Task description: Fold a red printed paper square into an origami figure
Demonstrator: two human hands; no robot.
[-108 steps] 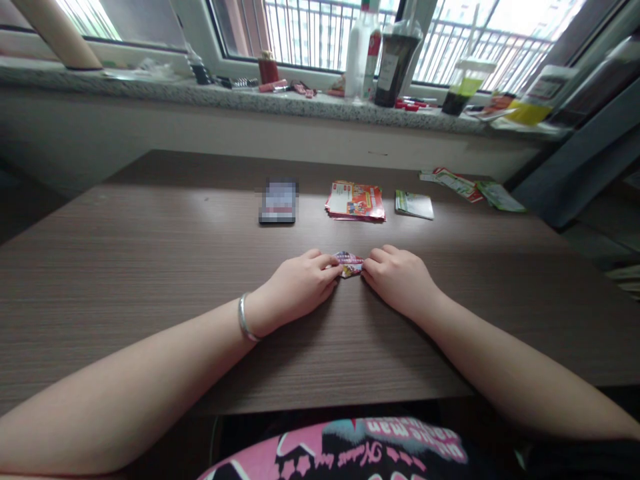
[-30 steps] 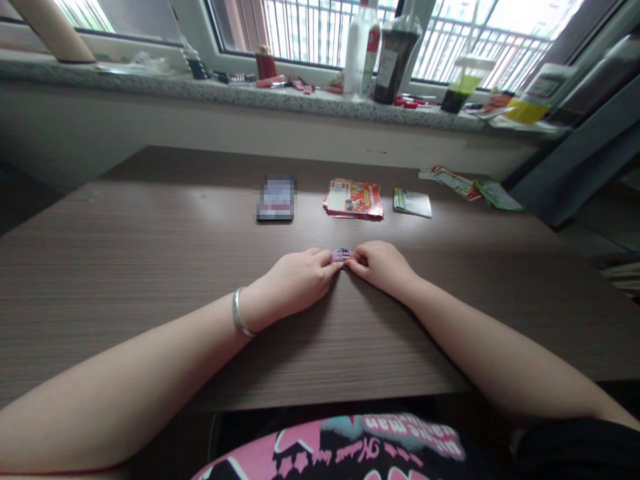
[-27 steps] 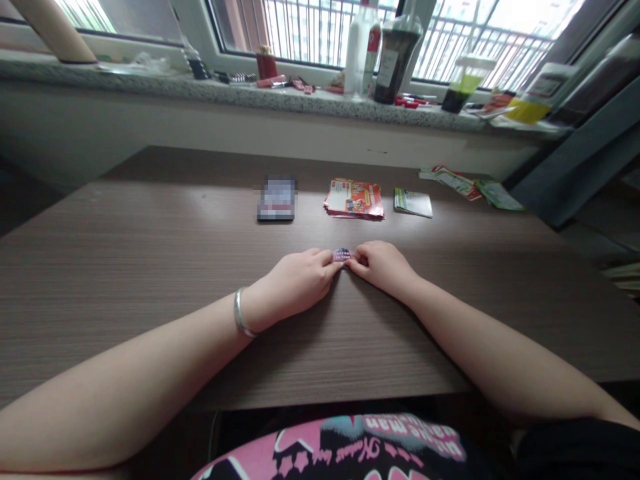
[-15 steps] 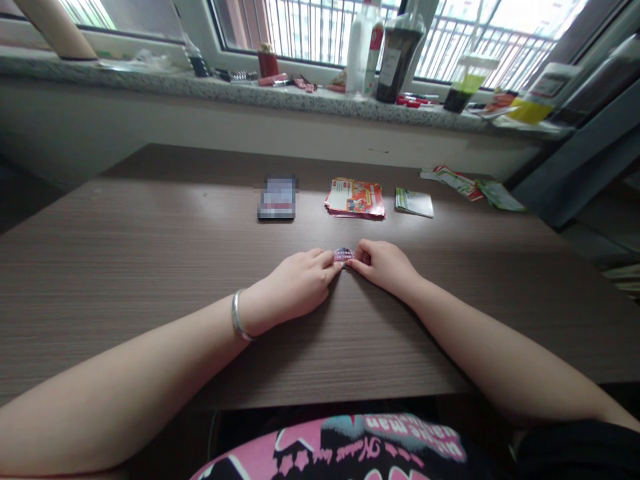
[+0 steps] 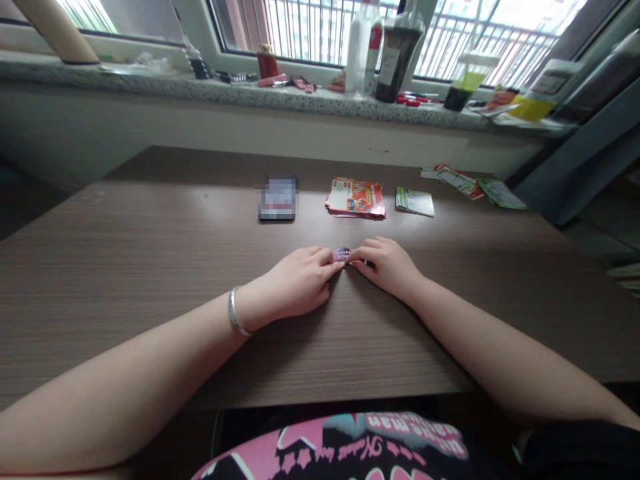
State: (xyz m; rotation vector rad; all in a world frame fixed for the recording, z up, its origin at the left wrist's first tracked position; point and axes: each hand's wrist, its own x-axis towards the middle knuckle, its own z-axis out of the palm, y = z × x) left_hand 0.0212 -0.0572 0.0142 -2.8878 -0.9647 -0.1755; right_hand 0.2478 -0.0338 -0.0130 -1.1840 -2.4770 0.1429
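A small folded piece of printed paper, pink and purple, lies on the brown wooden table between my two hands. My left hand, with a silver bangle on its wrist, pinches the paper's left end with curled fingers. My right hand presses its fingertips on the paper's right end, fingers bent and close together. Most of the paper is hidden under the fingers.
Behind the hands lie a dark phone, a stack of red-orange leaflets, a green-white leaflet stack and more leaflets at the far right. The stone windowsill carries bottles and small items.
The paper shows much smaller than 3.6 s ago and the hands are closer together. In the last second the right hand's fingers slid slightly over the paper; the left hand stayed put.
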